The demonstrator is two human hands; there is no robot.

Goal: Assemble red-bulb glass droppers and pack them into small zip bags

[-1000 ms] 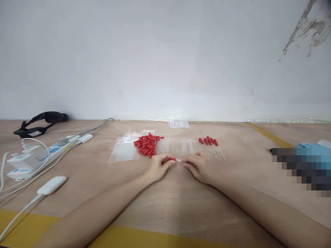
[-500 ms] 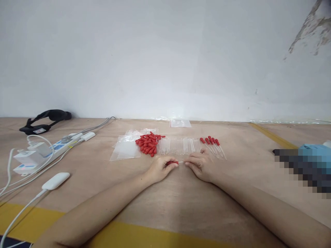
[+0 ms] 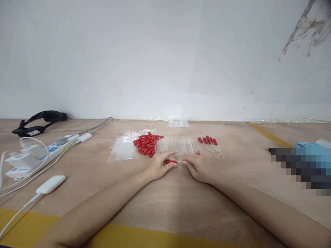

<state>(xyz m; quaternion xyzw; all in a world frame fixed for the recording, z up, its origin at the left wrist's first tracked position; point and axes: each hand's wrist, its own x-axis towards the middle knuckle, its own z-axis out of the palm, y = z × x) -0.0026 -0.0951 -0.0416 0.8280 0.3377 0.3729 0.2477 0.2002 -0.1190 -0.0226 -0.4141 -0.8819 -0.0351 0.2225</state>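
My left hand [image 3: 159,165] pinches a small red rubber bulb [image 3: 171,161] at the table's middle. My right hand [image 3: 196,166] pinches a thin clear glass tube [image 3: 180,162] whose end meets that bulb. Just beyond my fingers lie a heap of red bulbs [image 3: 146,144], a row of bare clear tubes [image 3: 178,145] and several finished droppers with red bulbs [image 3: 210,144] to the right.
Clear plastic bags [image 3: 124,150] lie left of the bulbs, another small bag [image 3: 178,123] near the wall. A power strip with plugs [image 3: 33,155], a white adapter [image 3: 51,184] with cable and a black strap [image 3: 38,120] sit at left. A blurred blue object [image 3: 302,162] is at right.
My hands have stayed in place, with the bulb and tube held end to end; the view has shifted slightly.
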